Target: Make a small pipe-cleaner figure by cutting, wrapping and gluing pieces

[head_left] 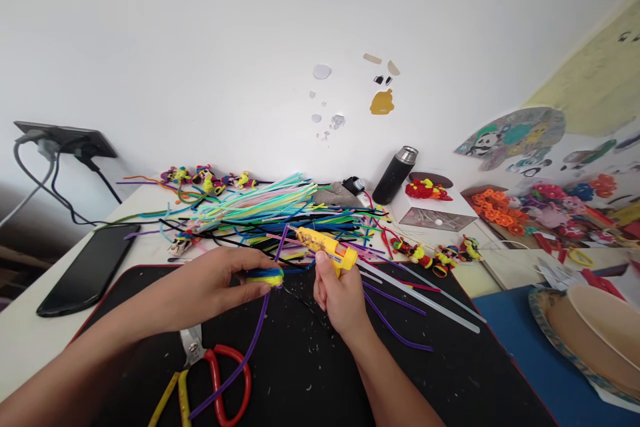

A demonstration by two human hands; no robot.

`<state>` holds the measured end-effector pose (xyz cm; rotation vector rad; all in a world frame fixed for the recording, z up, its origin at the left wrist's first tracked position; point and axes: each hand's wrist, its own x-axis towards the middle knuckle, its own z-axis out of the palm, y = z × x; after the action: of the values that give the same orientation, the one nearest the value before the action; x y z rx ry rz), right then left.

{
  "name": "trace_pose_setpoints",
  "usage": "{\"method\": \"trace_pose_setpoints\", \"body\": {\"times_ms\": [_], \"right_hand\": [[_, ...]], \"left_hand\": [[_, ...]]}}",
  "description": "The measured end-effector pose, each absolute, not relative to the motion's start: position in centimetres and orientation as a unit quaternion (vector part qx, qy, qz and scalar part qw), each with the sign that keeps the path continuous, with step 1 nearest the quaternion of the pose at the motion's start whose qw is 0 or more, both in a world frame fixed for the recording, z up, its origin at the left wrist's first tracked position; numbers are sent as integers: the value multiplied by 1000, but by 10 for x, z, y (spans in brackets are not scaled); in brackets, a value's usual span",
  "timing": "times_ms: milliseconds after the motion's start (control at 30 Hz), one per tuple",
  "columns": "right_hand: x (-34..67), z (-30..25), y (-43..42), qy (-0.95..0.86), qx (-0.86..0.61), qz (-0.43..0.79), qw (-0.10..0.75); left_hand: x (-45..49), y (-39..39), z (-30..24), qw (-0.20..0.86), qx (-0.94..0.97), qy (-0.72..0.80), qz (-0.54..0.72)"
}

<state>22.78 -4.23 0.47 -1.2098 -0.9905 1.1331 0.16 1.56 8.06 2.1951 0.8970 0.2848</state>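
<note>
Pinched between the thumb and fingers of my left hand (pixel 225 283) is a small blue-and-yellow pipe-cleaner piece (pixel 266 276). A long purple pipe cleaner (pixel 256 333) runs up past it and trails down toward the scissors. My right hand (pixel 340 293) is wrapped around the handle of a yellow hot glue gun (pixel 327 250). Its nozzle points up and left, apart from the piece and close to the top of the purple stem. Below my left hand lie red-handled scissors (pixel 215 380) on the black mat (pixel 305 387), beside yellow handles partly cut off by the frame.
Behind my hands lies a heap of pipe cleaners (pixel 260 203). A black phone (pixel 93 270) is at the left. A black flask (pixel 395 175) and a white box (pixel 435 217) stand at the back right, near several small pipe-cleaner figures (pixel 415 252). A bowl (pixel 607 320) sits far right.
</note>
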Motion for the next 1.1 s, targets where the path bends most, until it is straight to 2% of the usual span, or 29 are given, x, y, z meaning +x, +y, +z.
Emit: {"method": "trace_pose_setpoints", "body": {"times_ms": [1100], "right_hand": [[225, 4, -44, -412, -525, 490, 561]], "left_hand": [[0, 17, 81, 359, 859, 350, 101]]}}
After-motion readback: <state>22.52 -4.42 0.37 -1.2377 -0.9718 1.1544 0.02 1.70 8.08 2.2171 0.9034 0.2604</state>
